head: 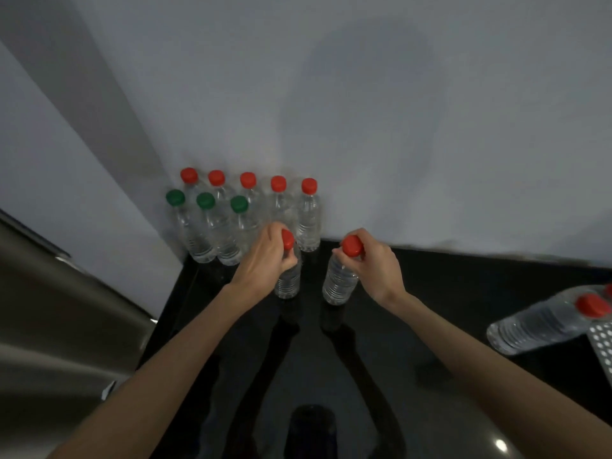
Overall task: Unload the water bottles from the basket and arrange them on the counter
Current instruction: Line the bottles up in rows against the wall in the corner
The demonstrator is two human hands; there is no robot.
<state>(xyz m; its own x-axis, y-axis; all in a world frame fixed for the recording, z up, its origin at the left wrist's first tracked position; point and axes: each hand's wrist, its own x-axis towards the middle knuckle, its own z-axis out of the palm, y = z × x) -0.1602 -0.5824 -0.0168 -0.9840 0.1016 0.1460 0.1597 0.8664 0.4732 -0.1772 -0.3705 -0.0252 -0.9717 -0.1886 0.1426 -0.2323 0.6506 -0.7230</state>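
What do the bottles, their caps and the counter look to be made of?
Bottles, like the one in the right hand: clear thin plastic, judging by the ribbed see-through walls. Red cap: opaque matte plastic, probably. Counter: black and glossy, mirroring arms and bottles; polished stone or glass, hard to say which.

No readable text, labels or numbers

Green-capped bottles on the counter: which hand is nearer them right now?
Left. The left hand grips a red-capped bottle just right of the green-capped bottles. The right hand holds another bottle further right, apart from them.
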